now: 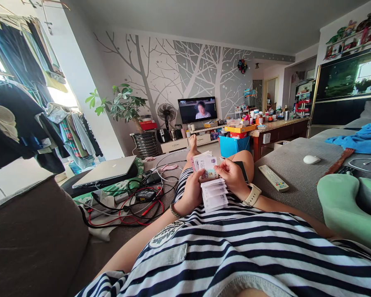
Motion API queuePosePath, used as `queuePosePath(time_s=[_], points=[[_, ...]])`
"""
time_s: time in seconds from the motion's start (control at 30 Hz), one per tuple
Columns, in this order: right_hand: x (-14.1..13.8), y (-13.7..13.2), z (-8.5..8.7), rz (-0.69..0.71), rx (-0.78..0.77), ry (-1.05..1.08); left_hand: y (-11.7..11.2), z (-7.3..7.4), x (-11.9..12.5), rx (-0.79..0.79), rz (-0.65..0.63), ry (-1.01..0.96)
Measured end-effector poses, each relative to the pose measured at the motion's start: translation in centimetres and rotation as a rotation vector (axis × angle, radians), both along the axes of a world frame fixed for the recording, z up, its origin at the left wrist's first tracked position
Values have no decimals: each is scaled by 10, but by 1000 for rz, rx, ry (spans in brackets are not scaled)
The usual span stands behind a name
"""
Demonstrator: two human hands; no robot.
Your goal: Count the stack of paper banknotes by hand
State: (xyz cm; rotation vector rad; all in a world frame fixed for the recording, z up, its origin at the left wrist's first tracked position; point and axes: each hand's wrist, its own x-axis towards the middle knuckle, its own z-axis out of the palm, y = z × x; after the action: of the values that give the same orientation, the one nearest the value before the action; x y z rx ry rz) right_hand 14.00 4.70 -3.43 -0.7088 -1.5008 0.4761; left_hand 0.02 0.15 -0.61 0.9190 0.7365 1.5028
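Both of my hands meet over my lap around a bundle of banknotes [209,164]. My left hand [191,188] is closed on the left side of the bundle, with its thumb across the front. On the right, my right hand [234,176] pinches the notes' edge between thumb and fingers. A "5" shows on the front note, and pinkish notes stick out behind it. Below the hands, several creased strips of pale printed paper [214,194] lie overlapping on my striped clothes; whether they are banknotes too I cannot tell. A dark phone-like object [243,170] shows behind my right hand.
Left of me, a closed laptop [105,171] sits near tangled cables [142,200]. To my right on the sofa lie a remote control [273,178], a white mouse [311,159] and a green neck pillow [340,206]. A cluttered table [281,126] stands farther back.
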Motion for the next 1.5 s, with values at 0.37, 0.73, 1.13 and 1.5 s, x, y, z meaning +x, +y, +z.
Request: queuePosePath(time_s=[0.37, 0.73, 1.13, 1.5], points=[[0, -3, 1, 16, 54, -21, 8, -5, 2, -22, -46, -70], [0, -5, 0, 33, 76, -5, 9, -3, 4, -105, 40, -126], [-4, -10, 1, 88, 49, 95, 8, -2, 4, -47, 29, -67], [-2, -17, 4, 156, 114, 63, 12, -7, 0, 41, -31, -30]])
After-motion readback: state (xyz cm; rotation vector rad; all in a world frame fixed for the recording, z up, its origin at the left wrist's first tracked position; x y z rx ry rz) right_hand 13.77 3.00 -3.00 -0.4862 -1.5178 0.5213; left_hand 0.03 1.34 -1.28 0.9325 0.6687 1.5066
